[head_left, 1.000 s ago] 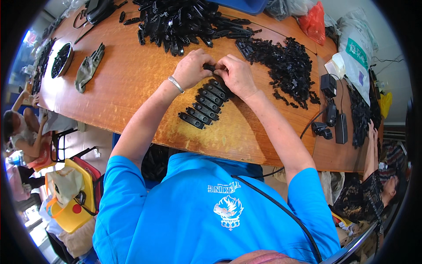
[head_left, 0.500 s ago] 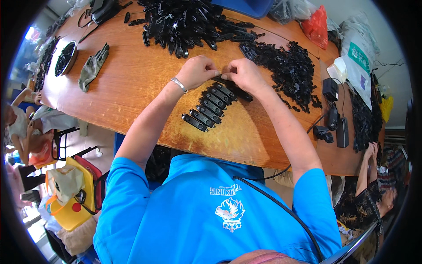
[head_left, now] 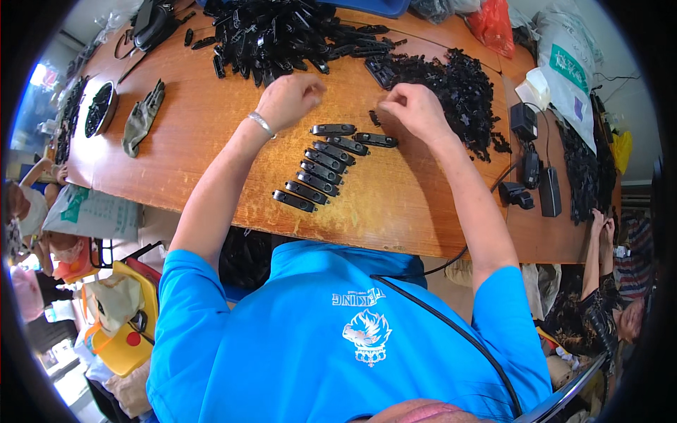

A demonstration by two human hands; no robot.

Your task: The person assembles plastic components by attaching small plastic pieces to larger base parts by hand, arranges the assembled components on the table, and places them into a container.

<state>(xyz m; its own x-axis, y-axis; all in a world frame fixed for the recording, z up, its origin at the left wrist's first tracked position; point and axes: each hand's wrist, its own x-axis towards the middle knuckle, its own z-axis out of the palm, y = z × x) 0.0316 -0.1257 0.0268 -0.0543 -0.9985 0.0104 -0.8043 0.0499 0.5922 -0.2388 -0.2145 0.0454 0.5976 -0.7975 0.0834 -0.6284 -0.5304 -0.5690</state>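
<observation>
Several long black plastic pieces (head_left: 317, 178) lie in a slanting row on the wooden table between my arms, with one more piece (head_left: 376, 139) at the row's right end. Beyond the row, my left hand (head_left: 288, 103) hovers near the large heap of long black parts (head_left: 268, 39). Its fingers are curled but smeared by motion. My right hand (head_left: 417, 109) has thumb and forefinger pinched, in front of the heap of small black parts (head_left: 462, 92). A small black part (head_left: 374, 118) shows just below those fingertips; whether they touch it is unclear.
A grey glove (head_left: 143, 120) and a bowl of black parts (head_left: 101, 109) sit at the left. Power adapters (head_left: 550, 192) with cables lie on the right, near a white sack (head_left: 570, 67). A blue tray (head_left: 377, 5) stands at the back. Other people's hands (head_left: 599, 233) work at the far right.
My hands have moved apart, the left toward the large heap. The long piece that was under my fingers now lies with the row. The whole view has shifted slightly.
</observation>
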